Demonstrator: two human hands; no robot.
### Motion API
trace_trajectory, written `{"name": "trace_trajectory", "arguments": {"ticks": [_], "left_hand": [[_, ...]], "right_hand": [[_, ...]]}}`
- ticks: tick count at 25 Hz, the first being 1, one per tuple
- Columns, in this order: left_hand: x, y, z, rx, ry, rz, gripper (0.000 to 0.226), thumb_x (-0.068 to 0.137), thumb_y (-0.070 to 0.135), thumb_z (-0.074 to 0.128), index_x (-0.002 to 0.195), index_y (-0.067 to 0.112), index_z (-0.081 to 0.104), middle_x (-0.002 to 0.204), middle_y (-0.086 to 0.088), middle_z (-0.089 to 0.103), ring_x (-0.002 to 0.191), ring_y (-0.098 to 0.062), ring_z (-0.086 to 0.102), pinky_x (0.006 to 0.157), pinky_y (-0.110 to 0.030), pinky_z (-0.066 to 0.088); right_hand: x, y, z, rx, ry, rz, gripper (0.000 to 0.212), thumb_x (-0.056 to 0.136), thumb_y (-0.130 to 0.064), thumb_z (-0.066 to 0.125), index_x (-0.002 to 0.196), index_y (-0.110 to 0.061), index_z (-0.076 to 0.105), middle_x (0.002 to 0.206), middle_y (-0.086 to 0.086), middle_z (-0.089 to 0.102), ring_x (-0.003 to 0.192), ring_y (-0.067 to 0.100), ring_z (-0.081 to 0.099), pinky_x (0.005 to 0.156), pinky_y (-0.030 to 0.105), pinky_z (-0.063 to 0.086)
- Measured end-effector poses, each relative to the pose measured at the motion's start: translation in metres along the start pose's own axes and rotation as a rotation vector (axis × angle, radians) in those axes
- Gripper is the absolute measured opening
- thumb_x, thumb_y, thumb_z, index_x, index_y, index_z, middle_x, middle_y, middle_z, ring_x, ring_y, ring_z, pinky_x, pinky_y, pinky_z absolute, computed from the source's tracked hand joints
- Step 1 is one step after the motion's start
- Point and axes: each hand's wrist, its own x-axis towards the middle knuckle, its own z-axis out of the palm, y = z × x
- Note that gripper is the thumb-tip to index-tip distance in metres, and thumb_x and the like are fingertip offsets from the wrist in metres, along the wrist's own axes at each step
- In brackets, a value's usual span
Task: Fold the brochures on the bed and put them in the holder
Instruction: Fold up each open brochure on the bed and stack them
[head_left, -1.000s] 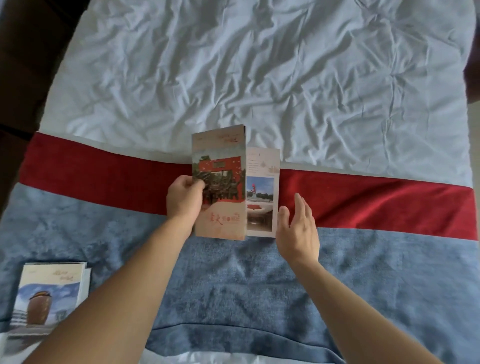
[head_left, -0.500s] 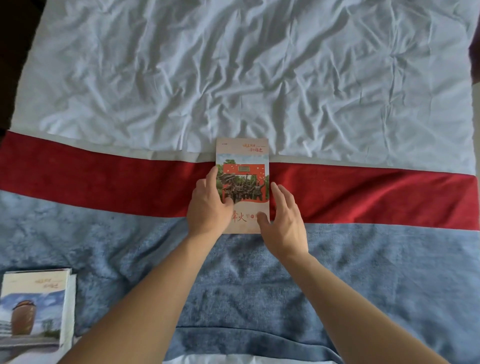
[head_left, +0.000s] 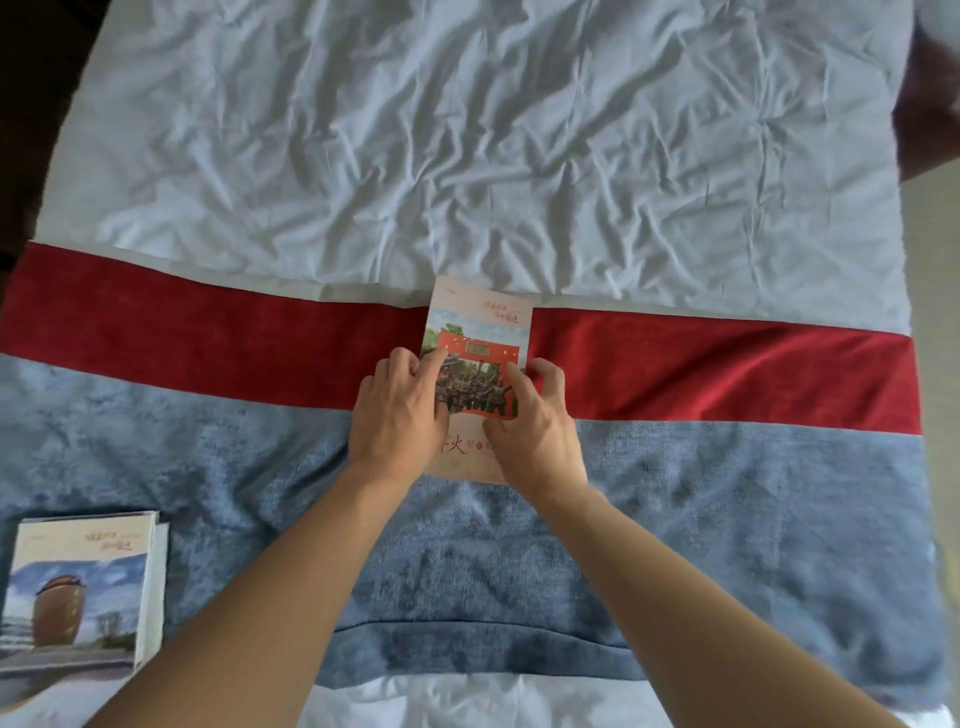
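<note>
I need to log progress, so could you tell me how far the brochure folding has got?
Done: the brochure on the bed lies closed. In hand: the left hand and right hand press it flat. Left: putting it with the stack at the near left.

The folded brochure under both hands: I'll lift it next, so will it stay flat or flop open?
The folded brochure looks like thin paper, so probably light and bendy. Both the left hand and the right hand press it flat, suggesting the folds may spring open. The soft blue blanket probably resists sliding.
</note>
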Motion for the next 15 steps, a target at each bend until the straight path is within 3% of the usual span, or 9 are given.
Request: {"name": "trace_trajectory", "arguments": {"ticks": [4, 9, 15], "left_hand": [[-0.037, -0.033, -0.021, 0.001, 0.023, -0.052, 0.067, 0.078, 0.015, 0.074, 0.140, 0.015, 0.050, 0.101, -0.008, 0.050, 0.088, -0.026, 0.051, 0.073, -0.038, 0.044], [-0.088, -0.098, -0.049, -0.010, 0.046, -0.117, 0.069, 0.075, 0.021, 0.074, 0.139, 0.016, 0.048, 0.109, -0.009, 0.049, 0.098, -0.028, 0.051, 0.080, -0.040, 0.045], [-0.166, -0.187, -0.073, -0.042, 0.098, -0.270, 0.053, 0.075, 0.020, 0.072, 0.126, 0.015, 0.056, 0.107, -0.009, 0.053, 0.097, -0.029, 0.054, 0.081, -0.040, 0.045]], "right_hand": [[-0.023, -0.035, 0.023, -0.081, -0.089, -0.143, 0.069, 0.082, -0.009, 0.064, 0.147, -0.015, 0.041, 0.163, 0.004, 0.014, 0.114, 0.026, 0.058, 0.082, 0.023, 0.042], [-0.054, -0.092, 0.076, -0.117, -0.176, -0.244, 0.066, 0.089, -0.018, 0.062, 0.149, -0.016, 0.036, 0.162, 0.006, 0.018, 0.130, 0.034, 0.048, 0.099, 0.043, 0.048], [-0.100, -0.168, 0.147, -0.135, -0.256, -0.398, 0.063, 0.083, -0.016, 0.067, 0.143, -0.013, 0.047, 0.155, 0.012, 0.033, 0.124, 0.039, 0.051, 0.095, 0.048, 0.051]]}}
